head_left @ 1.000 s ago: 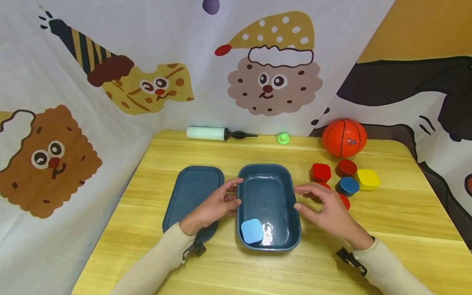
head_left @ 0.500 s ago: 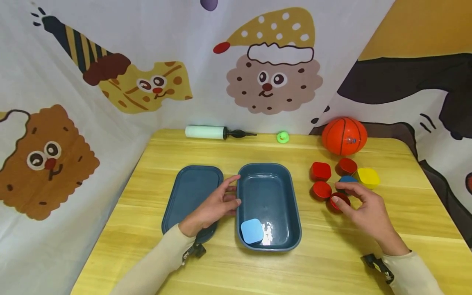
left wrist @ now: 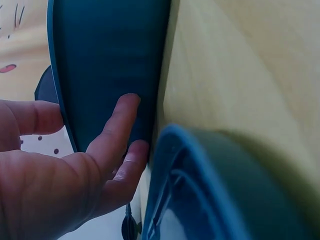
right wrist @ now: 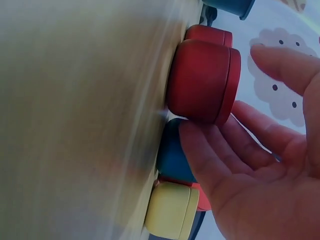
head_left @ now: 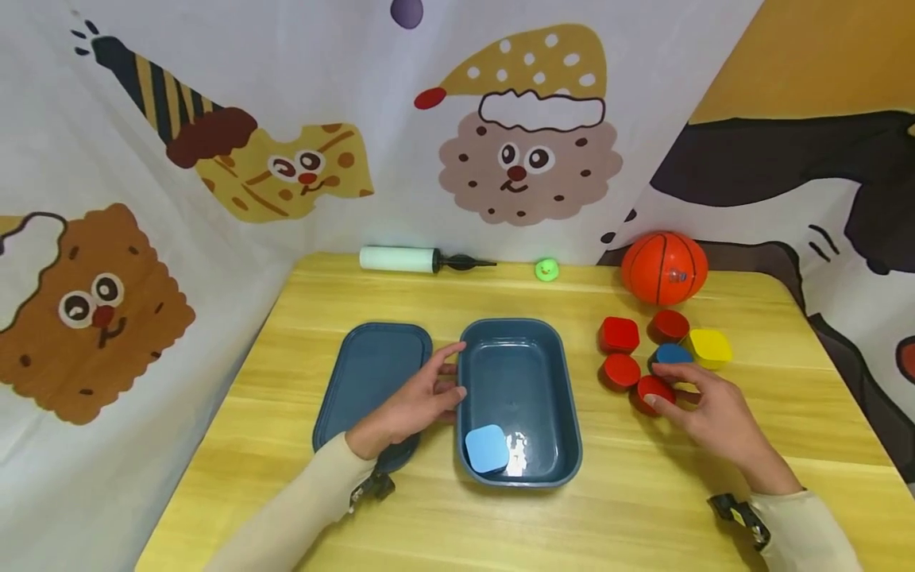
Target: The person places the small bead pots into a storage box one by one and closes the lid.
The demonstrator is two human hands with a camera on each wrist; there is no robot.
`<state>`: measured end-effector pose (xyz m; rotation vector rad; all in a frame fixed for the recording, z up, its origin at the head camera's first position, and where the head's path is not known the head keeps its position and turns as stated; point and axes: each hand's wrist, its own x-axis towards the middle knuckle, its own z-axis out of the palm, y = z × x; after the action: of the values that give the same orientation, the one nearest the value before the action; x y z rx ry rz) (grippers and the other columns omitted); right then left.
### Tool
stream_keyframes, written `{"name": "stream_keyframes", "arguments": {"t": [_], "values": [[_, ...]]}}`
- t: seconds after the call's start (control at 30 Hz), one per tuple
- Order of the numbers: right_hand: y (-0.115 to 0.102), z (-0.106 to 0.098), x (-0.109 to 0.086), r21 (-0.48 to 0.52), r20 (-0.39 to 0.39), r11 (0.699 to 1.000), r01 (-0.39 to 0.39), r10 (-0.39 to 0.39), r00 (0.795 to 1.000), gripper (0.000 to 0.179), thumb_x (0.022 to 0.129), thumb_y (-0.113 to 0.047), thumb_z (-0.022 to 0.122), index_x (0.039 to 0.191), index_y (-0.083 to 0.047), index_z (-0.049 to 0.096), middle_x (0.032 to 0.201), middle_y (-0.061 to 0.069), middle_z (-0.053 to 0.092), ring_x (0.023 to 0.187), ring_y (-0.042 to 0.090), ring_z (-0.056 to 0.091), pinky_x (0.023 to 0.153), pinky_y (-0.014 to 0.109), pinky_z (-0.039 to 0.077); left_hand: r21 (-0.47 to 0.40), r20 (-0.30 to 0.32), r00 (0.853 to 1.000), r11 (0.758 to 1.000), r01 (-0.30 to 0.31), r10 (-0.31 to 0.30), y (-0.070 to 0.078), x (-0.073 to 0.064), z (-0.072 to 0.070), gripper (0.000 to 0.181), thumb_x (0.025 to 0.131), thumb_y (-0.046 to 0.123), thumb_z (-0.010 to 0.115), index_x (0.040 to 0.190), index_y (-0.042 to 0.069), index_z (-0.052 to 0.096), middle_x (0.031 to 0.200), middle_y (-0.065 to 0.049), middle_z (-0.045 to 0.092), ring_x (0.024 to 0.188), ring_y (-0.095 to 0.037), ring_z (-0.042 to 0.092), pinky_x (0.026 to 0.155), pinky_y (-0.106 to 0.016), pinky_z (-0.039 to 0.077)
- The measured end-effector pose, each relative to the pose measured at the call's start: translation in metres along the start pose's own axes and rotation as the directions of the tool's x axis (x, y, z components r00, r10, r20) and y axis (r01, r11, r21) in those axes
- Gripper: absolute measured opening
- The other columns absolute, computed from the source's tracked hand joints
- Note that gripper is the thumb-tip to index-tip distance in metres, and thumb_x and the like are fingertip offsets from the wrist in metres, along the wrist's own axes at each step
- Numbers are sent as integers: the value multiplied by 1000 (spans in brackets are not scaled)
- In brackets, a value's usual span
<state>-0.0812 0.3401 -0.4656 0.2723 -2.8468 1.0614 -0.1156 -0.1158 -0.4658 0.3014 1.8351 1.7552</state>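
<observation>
My left hand rests at the left side of a dark blue rectangular box. In the left wrist view its fingers lie along the outer wall, the thumb at the rim. A light blue square tin sits in the box's near left corner. Over at the right, my right hand is around a round red tin. Its fingers reach the tin's side, while the thumb stands apart from the lid in the right wrist view. A blue round tin is right behind the fingertips.
Beside the gripped area stand another round red tin, a square red tin, a darker red tin and a yellow tin. The box's lid lies left. A ball, a duck and a pump line the back.
My right hand has moved from the box's right side rightward to the near round red tin, now settling lower around it. The left hand has stayed at the box.
</observation>
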Motion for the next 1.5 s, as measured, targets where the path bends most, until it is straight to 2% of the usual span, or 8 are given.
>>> {"name": "stream_keyframes", "arguments": {"t": [0.27,0.43,0.5,0.67,0.77,1.0,1.2,1.5], "values": [[7,-2,2,-79,88,997,0,7,996,62,84,-25,92,136,-2,68,128,22,70,107,33,68,75,11,57,8,9,1000,1000,27,-27,-1,6,-1,74,109,4,51,170,25,13,161,-27,36,133,-45,58,91,-47,64],[6,-3,6,-75,95,997,-3,10,995,60,85,-25,92,135,-2,69,126,22,72,104,24,71,75,16,61,3,7,1000,1000,26,-26,-1,6,-4,75,109,3,51,170,25,13,160,-27,37,131,-44,59,91,-46,64],[4,-6,7,-73,85,997,0,6,996,58,85,-26,92,134,-2,70,126,22,72,103,12,70,75,17,61,-1,10,1000,1000,26,-26,0,6,-5,75,109,3,51,170,25,12,159,-27,37,131,-44,59,90,-46,64],[-6,-14,10,-71,34,997,43,-41,999,56,86,-26,91,132,-2,71,128,22,71,100,-18,53,77,12,58,-13,3,1000,1000,24,-24,3,5,-6,75,109,3,52,170,24,14,159,-29,37,131,-45,59,90,-46,64],[-13,-16,11,-69,-4,994,82,-83,997,55,84,-26,92,130,-3,73,129,22,71,100,-23,48,77,6,53,-24,-10,1000,999,22,-22,3,5,-5,74,108,2,52,170,23,16,159,-29,37,132,-46,58,89,-45,64],[-35,-11,15,-87,-75,982,169,-176,982,53,76,-23,98,124,-13,78,122,10,75,96,-15,56,79,1,48,-19,-30,999,1000,13,-14,5,5,-3,75,106,1,56,169,19,19,157,-29,37,132,-45,58,91,-44,64],[-56,-1,26,-83,-83,964,251,-258,963,56,73,-20,99,124,-12,78,122,12,74,93,-2,61,81,0,47,22,-35,999,1000,2,-1,10,4,-2,80,103,2,64,169,18,21,157,-26,40,132,-44,58,92,-43,64],[-81,29,40,23,15,933,358,-358,934,54,75,-19,98,125,-15,76,119,2,74,88,5,66,71,24,62,49,-30,1000,999,0,1,6,3,-3,79,103,3,65,168,17,23,157,-27,40,136,-44,56,92,-43,64]]}}
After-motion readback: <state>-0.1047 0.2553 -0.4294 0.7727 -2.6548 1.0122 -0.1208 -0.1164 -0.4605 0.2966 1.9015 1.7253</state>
